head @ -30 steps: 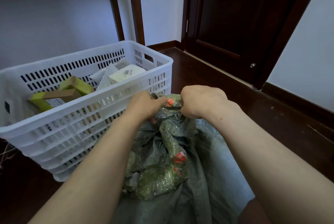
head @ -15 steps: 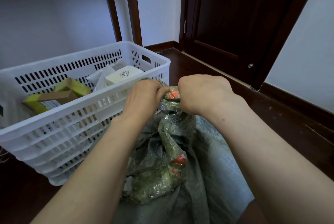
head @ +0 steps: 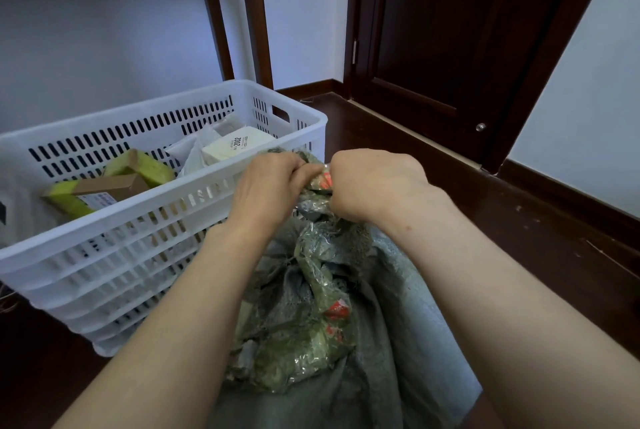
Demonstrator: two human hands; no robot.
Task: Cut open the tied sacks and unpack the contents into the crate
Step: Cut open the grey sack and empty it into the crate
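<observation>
Right at the bunched neck of the sack (head: 391,342), both hands are closed tight. The left hand (head: 266,186) is curled into a loose fist with its fingertips buried in the crumpled plastic, and the right hand (head: 370,183) is clenched on the same twist from the other side, knuckles up. Between them shows a scrap of green film wrap (head: 320,290) with orange-red print; whether either hand also holds a blade cannot be told, since the fingers cover whatever lies inside.

The sack stands on the dark floor (head: 519,231) directly in front of the person, touching the near wall of the white crate (head: 145,221). Its grey woven cloth looks soft and limp, sagging in folds below the wrists, so it should give way wherever it is pinched and offer no stiff edge. The film wound around the neck looks slick and stretchy; it is likely to slide under the fingers and to tear unevenly. The soundest hold appears to be on the gathered neck itself, just below the knot, where the material is thickest. The body seems full and probably weighty, better tipped than lifted.

Inside the crate already lie a yellow-green box (head: 138,165), a brown carton (head: 104,186) and a white box (head: 235,146) with printed digits.
</observation>
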